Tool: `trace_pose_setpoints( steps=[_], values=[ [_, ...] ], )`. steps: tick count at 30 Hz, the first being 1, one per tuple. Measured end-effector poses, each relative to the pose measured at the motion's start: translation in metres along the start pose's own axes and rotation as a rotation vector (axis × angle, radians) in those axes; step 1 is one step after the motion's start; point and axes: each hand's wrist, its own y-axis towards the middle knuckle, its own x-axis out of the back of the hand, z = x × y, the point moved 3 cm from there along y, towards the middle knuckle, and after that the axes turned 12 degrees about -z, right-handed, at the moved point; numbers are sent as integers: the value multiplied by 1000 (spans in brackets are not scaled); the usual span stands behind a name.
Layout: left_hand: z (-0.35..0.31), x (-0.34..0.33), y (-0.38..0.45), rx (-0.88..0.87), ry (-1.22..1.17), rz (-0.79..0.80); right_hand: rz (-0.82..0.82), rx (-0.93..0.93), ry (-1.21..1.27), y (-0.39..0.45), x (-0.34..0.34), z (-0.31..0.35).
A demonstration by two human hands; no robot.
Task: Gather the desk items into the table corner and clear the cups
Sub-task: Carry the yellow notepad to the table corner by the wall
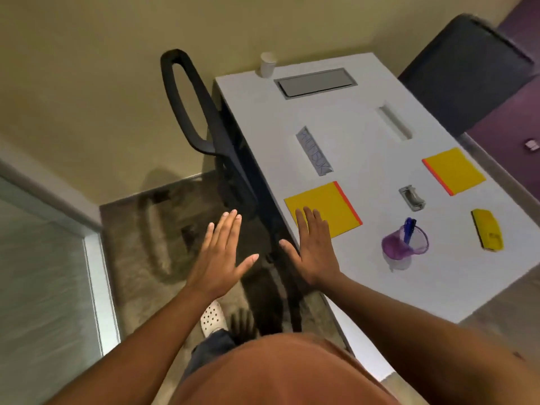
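Observation:
On the white table (365, 276) lie two yellow notepads with orange edges: one near (327, 204), one far right (454, 171). My right hand (314, 247) is flat and open, its fingertips over the near notepad's front edge. My left hand (222, 252) hovers open over the floor, left of the table. A purple transparent cup (401, 244) holds a blue pen (408, 229). A white paper cup (268, 64) stands at the far left corner. A silver stapler (412, 197), a yellow sponge-like eraser (488, 229) and a grey printed box (314, 150) also rest there.
A black office chair (198, 112) stands against the table's left side. A grey cable hatch (315, 82) and a slot (394, 122) are set into the tabletop. A dark chair (464, 68) sits at the far right. My foot in a white shoe (213, 317) is below.

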Motion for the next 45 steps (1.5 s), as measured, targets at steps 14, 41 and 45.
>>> trace_pose_setpoints(
  steps=[14,41,45],
  values=[
    [-29,-55,131,-369,-109,238,-147,-460,73,24,-3,-29],
    [-127,-196,267,-64,-151,706,-208,-1820,1117,45,-64,-155],
    [-124,-207,271,-17,-120,679,-219,-1907,1178,50,-72,-151]
  ],
)
